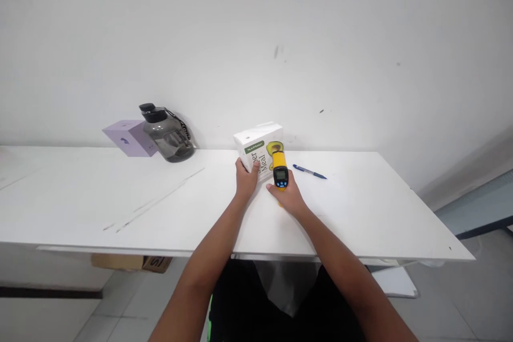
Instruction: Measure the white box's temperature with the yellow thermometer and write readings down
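Two things fill your hands: your left hand [247, 180] is closed on the lower left edge of a white carton [260, 148], thumb on its printed face, and your right hand [292, 196] is wrapped around the grip of a yellow and black thermometer gun [281, 175], its small screen turned toward you. The carton leans in your left grip, just beyond and to the left of the gun; whether its bottom corner rests on the white table [360, 208] or the gun's nose touches its face, you cannot tell from here. The carton looks like thin card, so expect it to be light if little is inside, stiff along its edges but apt to dent in the middle of a panel, and a little slick if the print is glossy. Hold it by the edges and corners, with thumb and fingers opposed, and press no harder than needed. The gun should feel like rigid plastic, with more of a drop risk than a crush risk; its handle is the sure hold, keeping your thumb off the buttons below the screen. A blue pen [310, 171] lies just right of your right grip.
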A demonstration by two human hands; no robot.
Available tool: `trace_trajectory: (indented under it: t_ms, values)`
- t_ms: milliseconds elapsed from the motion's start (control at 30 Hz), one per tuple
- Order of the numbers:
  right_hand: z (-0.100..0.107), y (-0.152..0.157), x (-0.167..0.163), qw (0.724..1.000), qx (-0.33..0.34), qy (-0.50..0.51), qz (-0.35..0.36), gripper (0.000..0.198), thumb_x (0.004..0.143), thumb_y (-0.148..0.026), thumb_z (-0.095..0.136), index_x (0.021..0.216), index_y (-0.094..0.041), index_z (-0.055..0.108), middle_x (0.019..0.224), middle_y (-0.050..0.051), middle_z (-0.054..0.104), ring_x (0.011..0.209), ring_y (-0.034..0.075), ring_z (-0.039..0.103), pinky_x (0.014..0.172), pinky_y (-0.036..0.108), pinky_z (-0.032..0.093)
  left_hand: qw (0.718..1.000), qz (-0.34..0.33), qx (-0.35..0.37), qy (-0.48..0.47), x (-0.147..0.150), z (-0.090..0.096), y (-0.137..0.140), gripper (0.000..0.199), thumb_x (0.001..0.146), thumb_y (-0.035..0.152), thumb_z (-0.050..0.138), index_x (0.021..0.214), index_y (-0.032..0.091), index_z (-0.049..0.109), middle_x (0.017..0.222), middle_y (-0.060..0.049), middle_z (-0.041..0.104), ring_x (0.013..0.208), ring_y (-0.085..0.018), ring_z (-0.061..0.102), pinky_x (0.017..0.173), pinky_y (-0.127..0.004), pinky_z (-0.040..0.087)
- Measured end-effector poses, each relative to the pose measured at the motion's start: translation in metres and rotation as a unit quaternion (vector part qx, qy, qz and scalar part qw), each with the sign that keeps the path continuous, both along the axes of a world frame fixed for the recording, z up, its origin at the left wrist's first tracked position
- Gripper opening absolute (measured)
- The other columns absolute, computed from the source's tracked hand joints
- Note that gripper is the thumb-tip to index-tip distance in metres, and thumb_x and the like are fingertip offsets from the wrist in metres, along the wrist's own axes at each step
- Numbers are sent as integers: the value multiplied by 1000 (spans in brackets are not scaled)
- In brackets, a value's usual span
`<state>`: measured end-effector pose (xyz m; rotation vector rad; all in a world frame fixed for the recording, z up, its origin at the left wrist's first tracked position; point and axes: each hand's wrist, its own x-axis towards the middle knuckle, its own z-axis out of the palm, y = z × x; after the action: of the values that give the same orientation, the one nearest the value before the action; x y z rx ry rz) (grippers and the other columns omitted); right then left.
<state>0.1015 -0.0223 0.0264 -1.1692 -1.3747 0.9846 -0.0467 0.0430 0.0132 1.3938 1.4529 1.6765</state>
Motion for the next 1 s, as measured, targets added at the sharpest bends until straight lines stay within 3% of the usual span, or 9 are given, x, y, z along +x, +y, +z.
trace_trajectory:
  t_ms: [400, 1000]
  values:
    - [-7, 6, -2, 995, -66, 55, 56, 48, 74, -47, 64, 109, -25, 41, 84, -3, 55, 65, 12, 56, 68, 34, 50, 999, 38, 10, 17, -9, -18, 18, 59, 74, 54, 67, 115, 20, 41, 118, -12, 55, 108, -24, 56, 89, -38, 47]
    - [-1, 4, -1, 991, -81, 88, 64, 45, 73, -52, 65, 102, -25, 43, 83, -3, 55, 62, 11, 57, 67, 33, 52, 999, 21, -9, -27, -7, -14, 16, 60, 74, 54, 67, 116, 21, 39, 123, -13, 53, 112, -25, 54, 92, -40, 46]
